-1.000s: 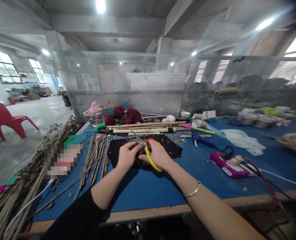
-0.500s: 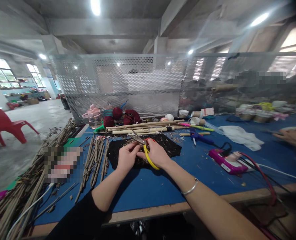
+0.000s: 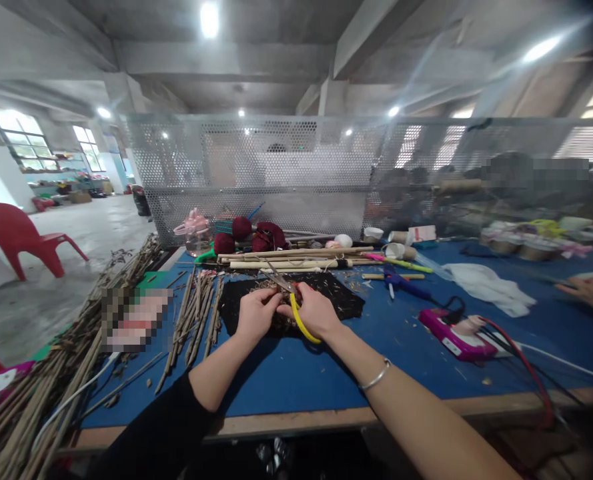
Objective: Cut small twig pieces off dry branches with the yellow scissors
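My right hand (image 3: 316, 310) is closed around yellow-handled scissors (image 3: 301, 321), whose metal blades point up and to the left. Close beside it, my left hand (image 3: 255, 313) has its thumb and fingertips pinched together near the blades; what they hold is too small to make out. Both hands are over a black cloth (image 3: 346, 297) strewn with light brown plant clippings (image 3: 333, 285). Left of the cloth lies a row of dry brown twigs (image 3: 195, 313) on the blue tabletop (image 3: 296, 383).
A big bundle of dry stems (image 3: 83, 357) covers the table's left end. Pale sticks (image 3: 291, 265) and dark red yarn balls (image 3: 241, 228) lie behind the cloth. To the right are a blue glue gun (image 3: 401, 283), a purple power strip (image 3: 451, 337) and another person's hand (image 3: 589, 293).
The view has shifted slightly, so the scene sits a little further right. My hands keep nearly the same pose, with the scissors still in the right one.
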